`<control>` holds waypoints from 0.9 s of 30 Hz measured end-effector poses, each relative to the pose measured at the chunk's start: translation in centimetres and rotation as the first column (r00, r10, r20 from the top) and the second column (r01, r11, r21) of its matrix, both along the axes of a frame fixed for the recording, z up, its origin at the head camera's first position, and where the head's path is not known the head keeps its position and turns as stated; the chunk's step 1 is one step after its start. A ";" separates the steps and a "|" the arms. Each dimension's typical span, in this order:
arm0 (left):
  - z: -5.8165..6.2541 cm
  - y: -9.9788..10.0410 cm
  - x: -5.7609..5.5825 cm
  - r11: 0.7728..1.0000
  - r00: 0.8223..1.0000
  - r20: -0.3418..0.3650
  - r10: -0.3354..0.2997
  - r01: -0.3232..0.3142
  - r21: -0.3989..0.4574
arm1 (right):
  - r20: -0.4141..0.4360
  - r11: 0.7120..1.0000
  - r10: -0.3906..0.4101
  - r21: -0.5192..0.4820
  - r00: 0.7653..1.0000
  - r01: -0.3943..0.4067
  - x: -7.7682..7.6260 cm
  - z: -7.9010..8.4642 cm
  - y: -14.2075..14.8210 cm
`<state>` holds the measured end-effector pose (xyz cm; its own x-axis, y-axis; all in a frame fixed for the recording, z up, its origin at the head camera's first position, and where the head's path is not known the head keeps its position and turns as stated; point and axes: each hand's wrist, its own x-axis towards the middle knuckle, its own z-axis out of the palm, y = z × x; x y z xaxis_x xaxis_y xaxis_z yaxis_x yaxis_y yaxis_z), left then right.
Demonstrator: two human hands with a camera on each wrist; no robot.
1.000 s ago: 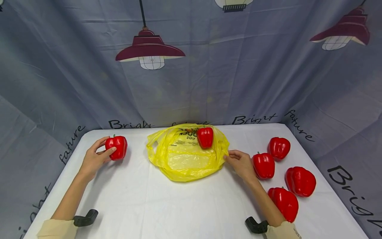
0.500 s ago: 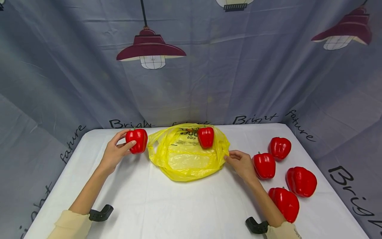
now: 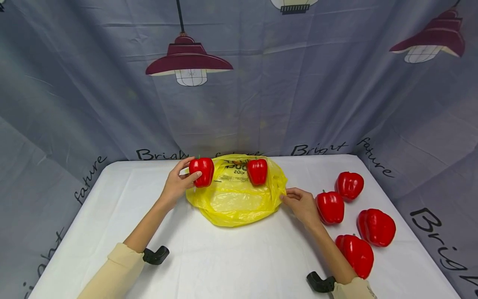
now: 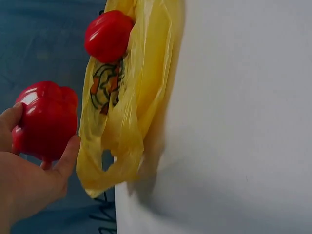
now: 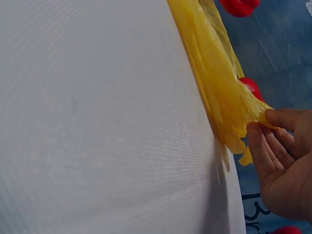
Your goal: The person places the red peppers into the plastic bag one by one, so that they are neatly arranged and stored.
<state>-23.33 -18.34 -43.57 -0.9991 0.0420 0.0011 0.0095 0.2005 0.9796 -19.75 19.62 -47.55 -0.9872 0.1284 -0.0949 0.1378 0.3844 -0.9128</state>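
Note:
Between thumb and fingers, my left hand (image 3: 176, 185) grips a red bell pepper (image 3: 202, 172) above the left end of a yellow plastic bag (image 3: 235, 202). In the left wrist view that pepper (image 4: 46, 120) is held apart from the bag (image 4: 146, 83), beside its handle loop. Another red bell pepper (image 3: 257, 172) lies in the bag's wide mouth, toward the back right. At the bag's right edge, my right hand (image 3: 301, 206) pinches the plastic; the right wrist view shows thumb and fingertips on the yellow film (image 5: 256, 108).
Several red bell peppers lie on the right of the white table (image 3: 224, 265), the nearest bell pepper (image 3: 330, 207) just beyond my right hand. A grey printed curtain (image 3: 239, 104) hangs behind the table. Black wrist mounts (image 3: 156, 255) jut out from both forearms.
My left hand has carried its bell pepper rightward from the table's left side to over the bag's left end. The right hand keeps its pinch on the bag's edge.

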 end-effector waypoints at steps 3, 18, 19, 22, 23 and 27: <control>-0.2 1.1 -0.4 1.000 1.000 0.000 -0.013 0.013 0.004 | 0.000 1.000 0.002 -0.004 1.000 -0.002 0.0 0.0 0.0; -2.3 5.7 -2.0 0.993 0.999 0.053 0.001 -0.007 0.119 | -0.017 1.000 0.012 -0.020 1.000 -0.013 -0.1 0.0 0.0; -2.5 6.0 -2.1 0.992 0.998 0.056 0.002 -0.009 0.126 | -0.015 1.000 0.013 -0.018 1.000 -0.013 -0.1 0.0 0.0; -3.0 6.7 -2.5 0.989 0.998 0.062 0.002 -0.011 0.146 | -0.011 1.000 0.013 -0.019 1.000 -0.013 -0.1 -0.1 0.1; -3.2 6.9 -2.6 0.989 0.998 0.064 0.005 -0.014 0.150 | -0.011 1.000 0.014 -0.019 1.000 -0.015 -0.1 -0.1 0.1; -3.8 7.9 -3.1 0.990 0.998 0.058 0.006 -0.014 0.141 | -0.007 1.000 0.016 -0.022 1.000 -0.016 -0.1 -0.1 0.0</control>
